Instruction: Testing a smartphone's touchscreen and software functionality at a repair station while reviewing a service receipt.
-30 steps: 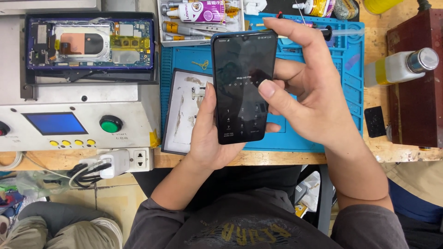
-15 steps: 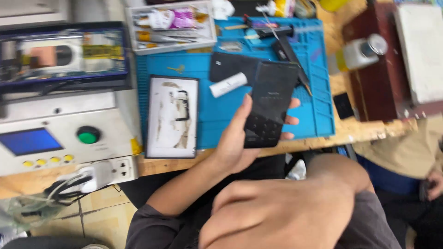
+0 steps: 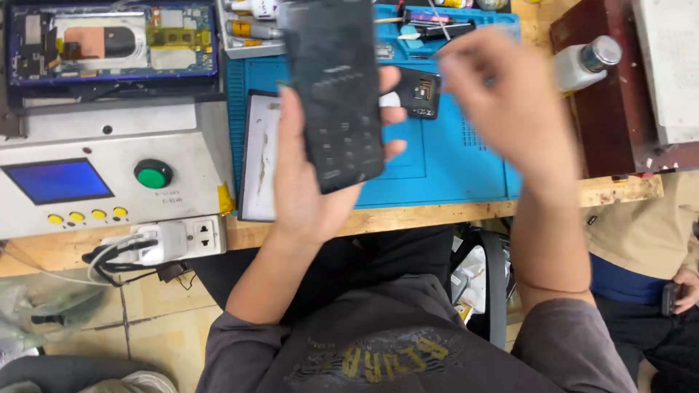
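Note:
My left hand (image 3: 309, 182) holds a black smartphone (image 3: 335, 91) upright over the blue work mat (image 3: 437, 167), screen toward me with a dim keypad showing. My right hand (image 3: 502, 102) hovers to the right of the phone, blurred, fingers loosely curled, holding nothing that I can make out. Behind the phone on the mat lies a small black phone part (image 3: 419, 94). A white-backed panel (image 3: 258, 156) lies on the mat's left edge, partly under my left hand.
A grey machine (image 3: 109, 167) with a blue display and green button stands at left, an opened phone (image 3: 109, 40) on top. A white power strip (image 3: 175, 240) hangs at the bench edge. A brown box (image 3: 604, 109) and white bottle (image 3: 586, 62) stand right. Another person's hand (image 3: 681, 287) is at far right.
My left hand has raised the phone higher and to the left. My right hand has come up from my lap to beside the phone. The view has shifted.

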